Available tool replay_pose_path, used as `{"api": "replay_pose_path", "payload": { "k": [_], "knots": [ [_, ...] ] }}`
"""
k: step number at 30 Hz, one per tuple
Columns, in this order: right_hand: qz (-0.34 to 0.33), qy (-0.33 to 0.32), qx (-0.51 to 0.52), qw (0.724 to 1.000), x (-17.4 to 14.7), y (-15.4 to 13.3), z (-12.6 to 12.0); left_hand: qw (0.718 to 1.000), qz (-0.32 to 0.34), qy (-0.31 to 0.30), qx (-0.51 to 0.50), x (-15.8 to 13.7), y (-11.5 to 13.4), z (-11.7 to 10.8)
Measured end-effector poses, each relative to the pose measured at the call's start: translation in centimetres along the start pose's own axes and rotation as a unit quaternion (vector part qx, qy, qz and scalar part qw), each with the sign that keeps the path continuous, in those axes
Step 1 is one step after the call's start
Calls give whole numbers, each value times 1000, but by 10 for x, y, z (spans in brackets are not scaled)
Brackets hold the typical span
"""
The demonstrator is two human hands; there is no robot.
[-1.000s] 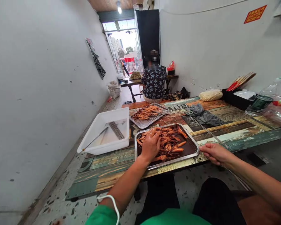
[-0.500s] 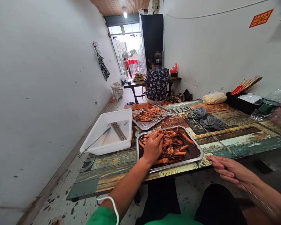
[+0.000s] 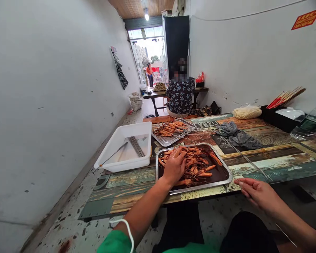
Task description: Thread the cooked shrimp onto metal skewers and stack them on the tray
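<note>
My left hand (image 3: 175, 167) reaches into a metal tray (image 3: 197, 188) of long, orange-brown food pieces (image 3: 196, 163) in dark sauce. Its fingers are bent and closed among the pieces at the tray's left side; the fingertips and whatever they grip are hidden. My right hand (image 3: 254, 191), past the tray's near right corner, pinches a thin metal skewer (image 3: 286, 236). The skewer's rear end runs back beneath my forearm, while its front passes toward the tray. Behind, a second metal tray (image 3: 168, 141) carries skewered pieces (image 3: 171, 128) of the same kind, their skewers pointing right.
To the left, a white plastic tub (image 3: 123, 166) holds several metal skewers (image 3: 136, 146). Grey cloths (image 3: 242, 138) and loose skewers (image 3: 246, 160) lie right of the trays. A black box (image 3: 281, 119) stands near the wall. Farther off, a person (image 3: 180, 98) sits at another table.
The view has turned slightly left, so things appear shifted right. My left hand stays among the pieces. My right hand still holds the skewer, and its fingers look more closed together.
</note>
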State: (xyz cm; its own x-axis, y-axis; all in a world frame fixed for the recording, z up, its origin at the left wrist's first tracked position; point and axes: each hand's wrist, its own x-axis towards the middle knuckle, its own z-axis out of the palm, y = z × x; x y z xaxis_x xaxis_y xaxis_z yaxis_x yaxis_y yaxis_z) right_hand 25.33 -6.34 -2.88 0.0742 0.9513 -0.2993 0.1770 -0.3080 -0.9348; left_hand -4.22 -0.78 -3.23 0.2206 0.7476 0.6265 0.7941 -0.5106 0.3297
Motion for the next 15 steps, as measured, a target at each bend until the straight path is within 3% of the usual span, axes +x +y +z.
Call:
{"api": "replay_pose_path", "payload": {
  "k": [8, 12, 15],
  "knots": [
    [-105, 37, -127, 986, -19, 10, -10, 1000, -5, -4, 3, 1, 3, -3],
    [-107, 64, -132, 983, -29, -1, -5, 1000, -6, -3, 6, 1, 3, -2],
    [-72, 58, -95, 991, -35, -12, 1, 1000, -7, -7, 3, 1, 2, -1]
  ]
}}
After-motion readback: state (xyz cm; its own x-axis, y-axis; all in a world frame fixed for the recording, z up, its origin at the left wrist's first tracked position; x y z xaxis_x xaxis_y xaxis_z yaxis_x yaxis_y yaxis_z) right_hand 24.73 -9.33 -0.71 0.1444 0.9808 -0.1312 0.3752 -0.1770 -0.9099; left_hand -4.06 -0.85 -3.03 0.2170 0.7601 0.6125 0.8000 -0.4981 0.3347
